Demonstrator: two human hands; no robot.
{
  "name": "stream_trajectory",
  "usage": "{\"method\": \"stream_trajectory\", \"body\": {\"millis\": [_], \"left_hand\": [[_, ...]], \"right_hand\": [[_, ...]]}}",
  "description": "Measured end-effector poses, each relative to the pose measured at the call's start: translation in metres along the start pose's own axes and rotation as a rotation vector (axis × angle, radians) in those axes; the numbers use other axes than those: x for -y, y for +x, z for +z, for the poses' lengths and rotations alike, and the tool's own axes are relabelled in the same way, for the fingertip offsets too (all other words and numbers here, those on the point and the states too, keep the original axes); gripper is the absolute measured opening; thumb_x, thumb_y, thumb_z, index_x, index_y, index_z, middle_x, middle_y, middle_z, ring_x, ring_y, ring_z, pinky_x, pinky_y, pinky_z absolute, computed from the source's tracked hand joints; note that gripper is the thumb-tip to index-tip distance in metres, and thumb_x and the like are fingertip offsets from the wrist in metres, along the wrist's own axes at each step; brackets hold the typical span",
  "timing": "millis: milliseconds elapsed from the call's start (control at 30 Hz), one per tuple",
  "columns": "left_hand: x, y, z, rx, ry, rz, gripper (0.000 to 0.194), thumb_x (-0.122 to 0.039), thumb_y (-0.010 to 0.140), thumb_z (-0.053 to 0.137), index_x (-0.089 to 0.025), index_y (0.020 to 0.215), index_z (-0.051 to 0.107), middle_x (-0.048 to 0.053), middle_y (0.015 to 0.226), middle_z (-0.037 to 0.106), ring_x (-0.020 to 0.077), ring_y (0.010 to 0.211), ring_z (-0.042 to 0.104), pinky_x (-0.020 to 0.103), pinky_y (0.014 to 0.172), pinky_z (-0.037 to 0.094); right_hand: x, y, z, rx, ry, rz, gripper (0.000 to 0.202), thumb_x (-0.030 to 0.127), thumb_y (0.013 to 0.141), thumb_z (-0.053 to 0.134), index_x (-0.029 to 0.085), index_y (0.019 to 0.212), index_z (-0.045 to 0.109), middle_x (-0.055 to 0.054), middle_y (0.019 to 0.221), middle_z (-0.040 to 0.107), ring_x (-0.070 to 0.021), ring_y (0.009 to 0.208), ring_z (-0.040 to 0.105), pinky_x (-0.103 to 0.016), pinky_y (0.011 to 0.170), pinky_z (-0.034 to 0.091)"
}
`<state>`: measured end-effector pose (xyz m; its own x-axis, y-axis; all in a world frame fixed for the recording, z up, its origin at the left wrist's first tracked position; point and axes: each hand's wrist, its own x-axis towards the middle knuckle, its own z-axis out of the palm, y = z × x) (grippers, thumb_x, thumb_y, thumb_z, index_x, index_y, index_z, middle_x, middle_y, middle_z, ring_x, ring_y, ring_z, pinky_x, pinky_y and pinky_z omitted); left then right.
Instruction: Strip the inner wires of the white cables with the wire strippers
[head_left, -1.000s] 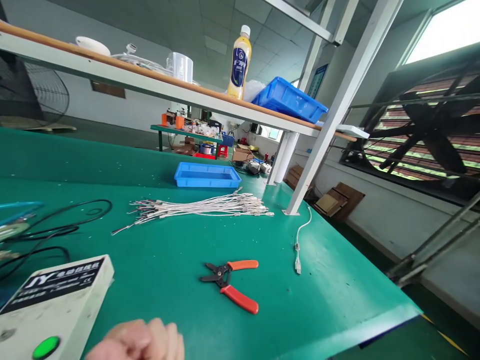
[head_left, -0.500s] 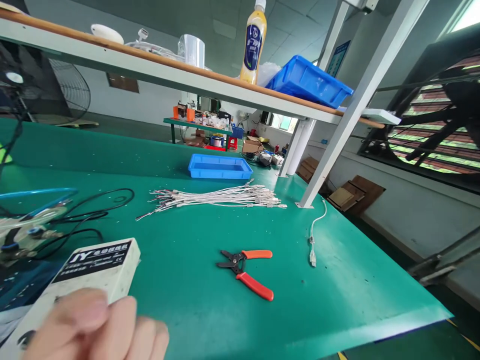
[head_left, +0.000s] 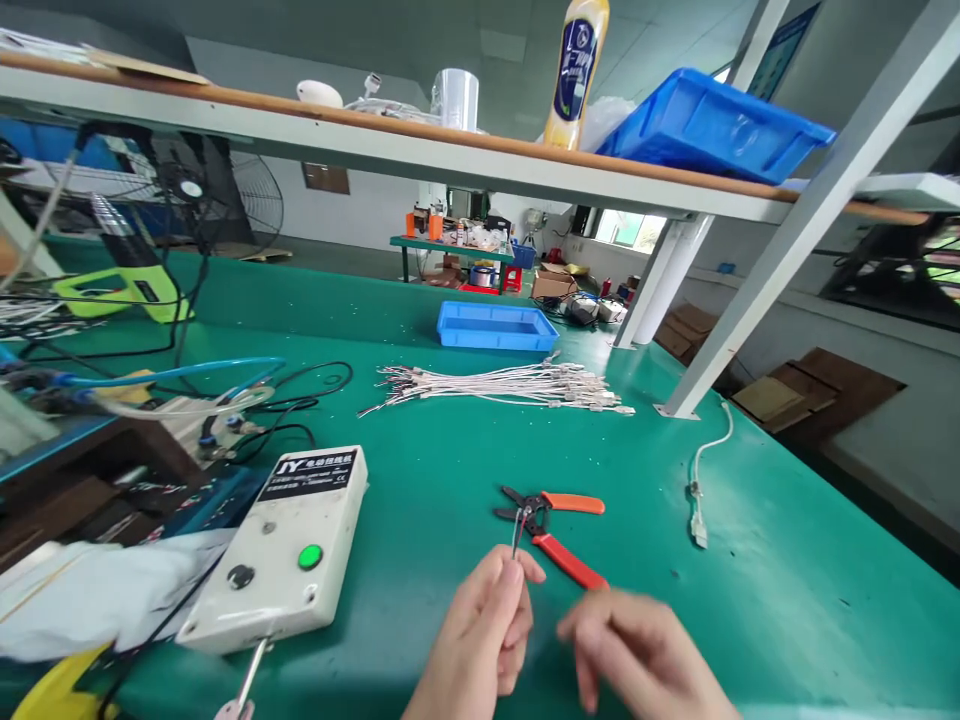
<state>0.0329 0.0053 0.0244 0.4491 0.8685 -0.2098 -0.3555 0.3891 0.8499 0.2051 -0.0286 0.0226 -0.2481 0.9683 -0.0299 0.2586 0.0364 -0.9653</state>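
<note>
Low in the middle, my left hand pinches a thin cable end between thumb and fingertips. The cable end points upward, its fine dark and pale wires splayed; the rest is hidden by the hand. To its right, my right hand hovers with loosely bent fingers, a little blurred, nothing seen in them. Just beyond both hands lie wire strippers with red-orange handles and spread black jaws, one handle's end close to my right hand. Farther back is a bundle of white cables, bare wire ends left, connectors right.
A white control box with a lit green button and black knob stands on the left. Beyond are hoses and a lime-green tool. A blue tray sits behind the bundle; a single white cable lies right. A shelf spans above.
My view has swung left, showing more of the left bench. A hand was low over the control box; now both hands are mid-bench, the left one holding up a cable end.
</note>
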Motion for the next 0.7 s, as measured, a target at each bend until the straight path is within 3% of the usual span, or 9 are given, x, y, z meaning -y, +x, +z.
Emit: {"method": "stream_trajectory", "body": {"millis": [67,167,300,400,500,700], "left_hand": [[0.005,0.004,-0.008,-0.019,-0.045,0.015,0.054,-0.07,0.081,0.055,-0.016,0.089,0.051,-0.006,0.062,0.033,0.0028,0.047,0.021,0.019,0.044,0.008],[0.006,0.011,-0.014,-0.047,-0.026,0.043,0.051,-0.065,0.082,0.058,-0.015,0.083,0.049,-0.006,0.06,0.035,0.0033,0.047,0.024,0.019,0.043,0.011],[0.007,0.018,-0.017,-0.116,-0.02,0.065,0.047,-0.061,0.083,0.061,-0.016,0.079,0.045,-0.007,0.057,0.037,0.0035,0.045,0.023,0.017,0.04,0.013],[0.012,0.02,-0.019,-0.141,0.036,0.071,0.043,-0.057,0.087,0.057,-0.017,0.079,0.045,-0.006,0.057,0.041,0.0034,0.04,0.029,0.017,0.037,0.022],[0.013,0.02,-0.021,-0.084,0.126,0.046,0.037,-0.052,0.092,0.052,-0.017,0.082,0.046,-0.005,0.056,0.046,0.0047,0.038,0.038,0.017,0.037,0.03],[0.007,0.022,-0.017,-0.059,0.202,-0.047,0.037,-0.051,0.092,0.052,-0.017,0.08,0.044,-0.005,0.055,0.05,0.0065,0.038,0.045,0.019,0.04,0.035]], "right_hand": [[0.01,0.024,-0.006,-0.091,0.107,0.018,0.046,0.059,0.09,0.054,0.014,0.089,0.066,-0.001,0.062,0.056,-0.0125,0.059,0.053,-0.027,0.062,0.044],[0.026,0.058,-0.004,-0.009,0.237,0.051,0.043,0.055,0.082,0.066,0.013,0.095,0.065,-0.004,0.074,0.06,-0.0129,0.068,0.054,-0.026,0.066,0.045],[0.031,0.084,0.006,0.094,0.307,0.091,0.04,0.05,0.073,0.077,0.014,0.086,0.065,-0.002,0.077,0.06,-0.0121,0.069,0.053,-0.025,0.066,0.045],[0.025,0.089,0.01,0.109,0.352,0.115,0.035,0.046,0.074,0.077,0.014,0.081,0.065,0.0,0.074,0.059,-0.0103,0.067,0.051,-0.023,0.065,0.044],[0.018,0.088,0.007,0.099,0.397,0.124,0.032,0.043,0.076,0.077,0.014,0.075,0.064,0.001,0.069,0.057,-0.009,0.065,0.049,-0.022,0.065,0.042],[0.013,0.085,-0.007,0.03,0.422,0.07,0.025,0.038,0.081,0.073,0.015,0.073,0.067,0.0,0.071,0.059,-0.0094,0.067,0.05,-0.022,0.064,0.041]]}}
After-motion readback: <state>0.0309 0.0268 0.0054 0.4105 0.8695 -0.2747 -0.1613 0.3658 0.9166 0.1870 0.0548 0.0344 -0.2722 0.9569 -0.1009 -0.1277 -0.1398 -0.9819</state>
